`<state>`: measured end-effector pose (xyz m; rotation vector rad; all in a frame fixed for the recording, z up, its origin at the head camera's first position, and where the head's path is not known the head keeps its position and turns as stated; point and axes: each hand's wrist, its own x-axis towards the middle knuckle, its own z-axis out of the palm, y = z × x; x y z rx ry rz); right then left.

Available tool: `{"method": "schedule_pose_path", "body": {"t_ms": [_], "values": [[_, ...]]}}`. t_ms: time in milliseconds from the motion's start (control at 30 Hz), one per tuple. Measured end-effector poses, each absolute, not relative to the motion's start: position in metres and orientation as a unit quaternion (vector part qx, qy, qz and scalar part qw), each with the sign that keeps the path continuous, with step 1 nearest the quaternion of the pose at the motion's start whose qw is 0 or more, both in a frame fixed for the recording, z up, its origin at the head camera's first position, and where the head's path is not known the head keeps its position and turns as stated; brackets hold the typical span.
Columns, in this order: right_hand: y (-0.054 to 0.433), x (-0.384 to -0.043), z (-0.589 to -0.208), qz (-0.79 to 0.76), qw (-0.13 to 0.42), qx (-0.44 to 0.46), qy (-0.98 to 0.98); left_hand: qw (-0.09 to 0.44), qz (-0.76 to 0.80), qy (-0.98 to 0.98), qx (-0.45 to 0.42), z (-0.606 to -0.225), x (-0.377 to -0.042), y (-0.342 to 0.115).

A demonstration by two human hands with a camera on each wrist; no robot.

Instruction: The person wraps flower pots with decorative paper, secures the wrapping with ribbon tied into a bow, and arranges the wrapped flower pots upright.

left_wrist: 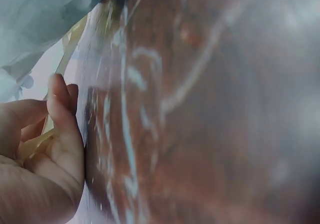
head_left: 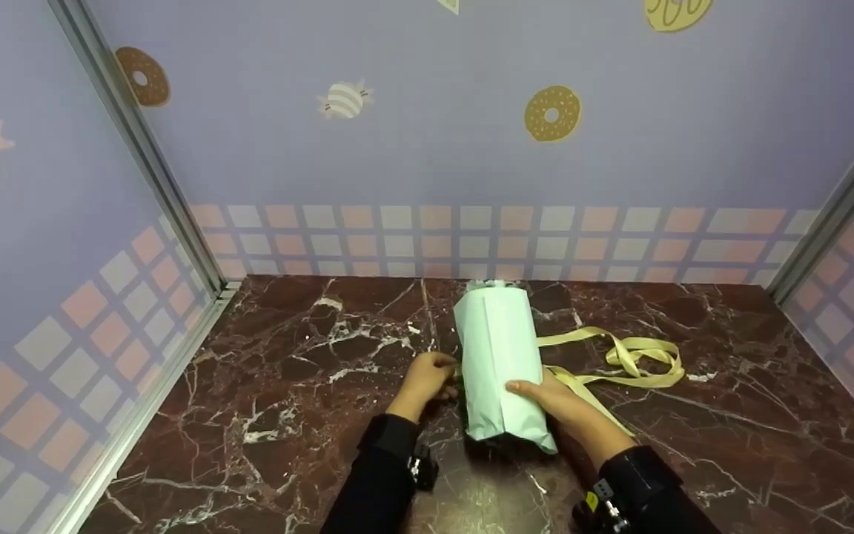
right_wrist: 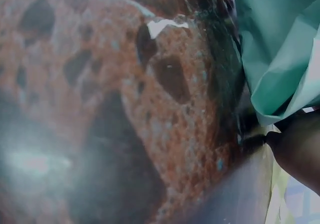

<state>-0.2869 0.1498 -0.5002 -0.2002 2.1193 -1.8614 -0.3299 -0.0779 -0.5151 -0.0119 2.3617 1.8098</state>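
A bundle wrapped in pale mint-green paper (head_left: 500, 348) lies lengthwise on the marble table, with a folded seam along its top. My right hand (head_left: 564, 404) grips its right side, thumb on top and the other fingers hidden beneath. A yellow ribbon (head_left: 653, 380) runs under the bundle and trails in loops to the right. At the bundle's left side, my left hand (head_left: 427, 378) pinches the ribbon's other end, seen passing between thumb and fingers in the left wrist view as a yellow strip (left_wrist: 72, 42). Green paper (right_wrist: 272, 59) fills the right edge of the right wrist view.
The dark red marble tabletop (head_left: 308, 445) is glossy and veined. Behind it stands a purple wall (head_left: 434, 163) with donut and candy prints. Side panels in metal frames (head_left: 153, 163) bound the table at left and right.
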Motion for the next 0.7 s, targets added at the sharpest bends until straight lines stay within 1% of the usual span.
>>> {"method": "schedule_pose_path", "body": {"t_ms": [133,300,367,600,700], "values": [[0.153,-0.288,-0.501,-0.650,0.160,-0.057,0.740,0.091,0.624,0.776,-0.020,-0.514,-0.326,-0.087],[0.158,-0.289,-0.502,-0.658,0.174,-0.057,0.731,0.075,0.635,0.768,-0.039,-0.510,-0.321,-0.102],[0.158,-0.290,-0.502,-0.659,0.169,-0.054,0.731,0.063,0.643,0.762,-0.051,-0.509,-0.320,-0.109],[0.150,-0.292,-0.501,-0.643,0.163,0.013,0.748,-0.001,0.687,0.720,-0.102,-0.502,-0.313,-0.141],[0.147,-0.293,-0.501,-0.652,0.159,0.009,0.741,-0.027,0.701,0.702,-0.124,-0.501,-0.307,-0.156]]}}
